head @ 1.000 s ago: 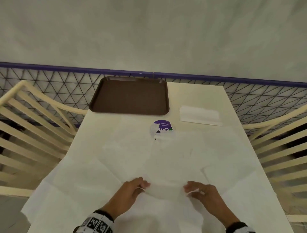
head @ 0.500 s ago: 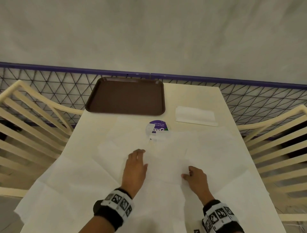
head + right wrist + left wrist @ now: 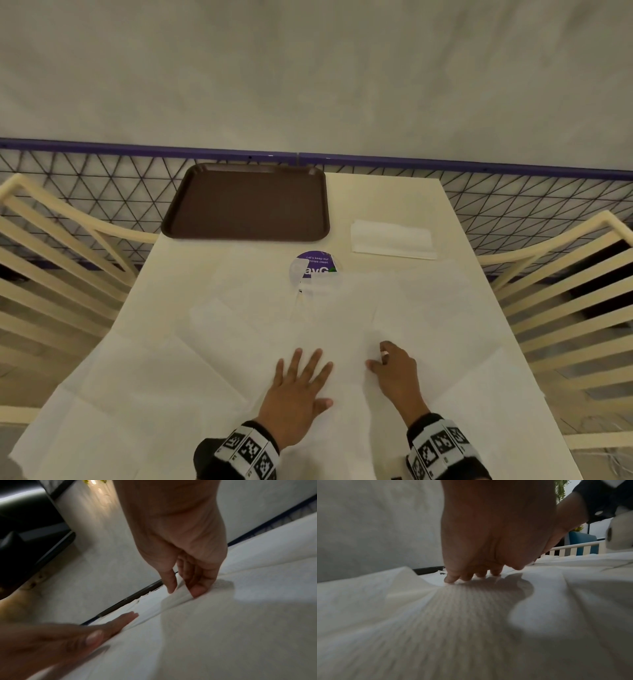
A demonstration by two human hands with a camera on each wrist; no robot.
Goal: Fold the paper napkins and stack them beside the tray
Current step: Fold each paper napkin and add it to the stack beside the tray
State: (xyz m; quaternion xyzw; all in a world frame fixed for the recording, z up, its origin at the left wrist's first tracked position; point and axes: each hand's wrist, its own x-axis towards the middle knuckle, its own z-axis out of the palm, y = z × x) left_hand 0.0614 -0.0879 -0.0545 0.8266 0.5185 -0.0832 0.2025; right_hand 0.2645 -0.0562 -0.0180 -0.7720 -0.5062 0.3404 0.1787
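Several unfolded white paper napkins [image 3: 260, 329] overlap across the near half of the cream table. My left hand [image 3: 308, 377] lies flat, fingers spread, pressing on the middle napkin [image 3: 471, 601]; its fingertips [image 3: 452, 579] touch the paper. My right hand [image 3: 376, 359] sits just to the right and pinches a lifted edge of that napkin [image 3: 178, 595] between thumb and forefinger [image 3: 171, 585]. A folded napkin [image 3: 392, 240] lies to the right of the brown tray [image 3: 246, 202] at the far end.
A round purple sticker [image 3: 313, 265] is half covered by napkins below the tray. Cream slatted chairs [image 3: 51, 274] [image 3: 565, 291] flank the table. A black mesh fence with a purple rail [image 3: 102, 147] runs behind it.
A second ago both hands pinched the napkin's near edge. They carried it forward; my left hand let go and now lies flat on the paper, while the right still pinches the edge.
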